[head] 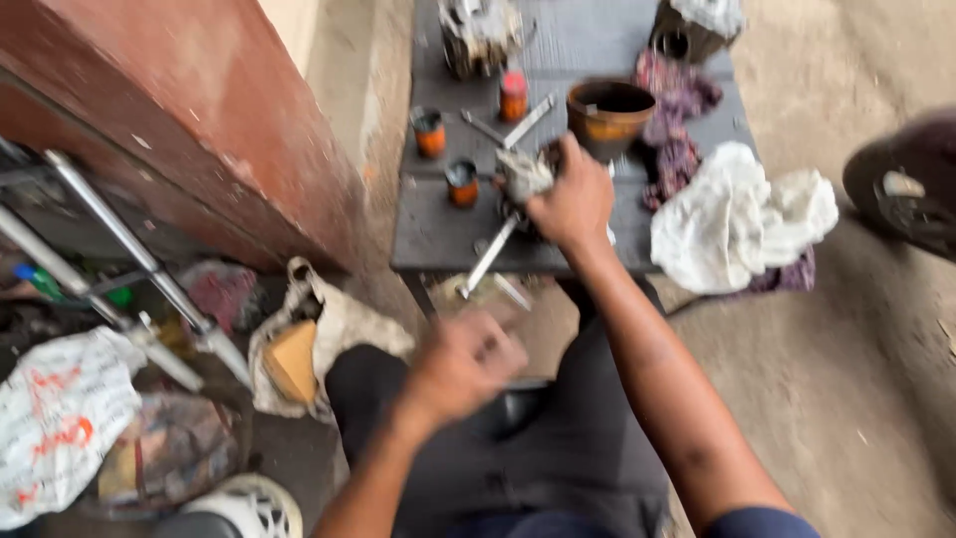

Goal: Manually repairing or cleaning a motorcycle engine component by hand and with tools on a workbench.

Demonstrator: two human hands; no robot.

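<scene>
A dark worktop [438, 234] is seen at the top of the view, beside a reddish-brown wall panel [199, 110]. On its right part a large white cloth [737, 219] is spread over a purple rag [677, 159], and it hangs partly over the edge. Behind them a round brown bowl [609, 115] is placed, and three small orange containers [462, 183] are standing to the left of it. The right hand [573, 204] is closed around a small grey metal part wrapped in a rag [525, 174], which is held just above the worktop near the bowl. A long metal rod [490, 256] is lying under this hand and its end is pointing over the front edge. The left hand [466, 364] is held in the air above the lap, loosely curled; it is blurred, so it cannot be told if something is held in it. As a judgement, the rod could be pushed off the edge by the right wrist, and the nearest orange container could be knocked over, because the things are crowded closely around the held part.
</scene>
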